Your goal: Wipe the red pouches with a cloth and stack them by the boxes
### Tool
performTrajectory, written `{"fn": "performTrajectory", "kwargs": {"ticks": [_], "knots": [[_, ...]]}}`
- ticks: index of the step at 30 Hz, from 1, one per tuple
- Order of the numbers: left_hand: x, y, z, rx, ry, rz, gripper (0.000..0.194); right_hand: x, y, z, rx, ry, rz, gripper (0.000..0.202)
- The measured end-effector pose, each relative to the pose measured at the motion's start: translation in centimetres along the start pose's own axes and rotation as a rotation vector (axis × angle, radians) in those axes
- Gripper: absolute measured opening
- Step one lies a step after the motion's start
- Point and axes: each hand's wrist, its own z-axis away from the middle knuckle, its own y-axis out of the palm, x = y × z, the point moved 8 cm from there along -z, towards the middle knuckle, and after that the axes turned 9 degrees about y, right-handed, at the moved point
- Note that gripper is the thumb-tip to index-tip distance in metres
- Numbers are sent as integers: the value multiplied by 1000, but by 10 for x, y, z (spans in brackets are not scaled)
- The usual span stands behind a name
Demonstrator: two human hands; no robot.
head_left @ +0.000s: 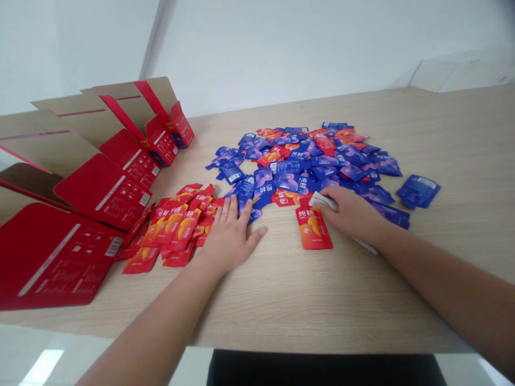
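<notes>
My left hand (pixel 231 236) lies palm down with its fingers stretched out. Its fingertips rest at the edge of some blue pouches, beside a heap of red pouches (pixel 173 225) with orange fruit prints. My right hand (pixel 350 212) is closed round a folded white thing (pixel 323 201), whose kind I cannot make out; a white edge also shows under the wrist. Just below those fingers a single red pouch (pixel 314 229) lies flat on the table, its top partly covered. Beyond both hands spreads a mixed pile of blue pouches (pixel 289 182) and red ones.
Several open red cardboard boxes (pixel 84 257) with raised tan flaps stand in a row along the left. One blue pouch (pixel 418 191) lies apart on the right. The wooden table (pixel 257 300) meets a white wall (pixel 314 48) at the back.
</notes>
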Motion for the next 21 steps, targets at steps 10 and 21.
{"fn": "performTrajectory", "kwargs": {"ticks": [10,21], "knots": [[-8,21,-99,-27,-67,103,92,1,0,0,-48,-26,16,22],[-82,0,-101,-148,388,62,32,-2,2,-1,-71,-37,-2,25]]}}
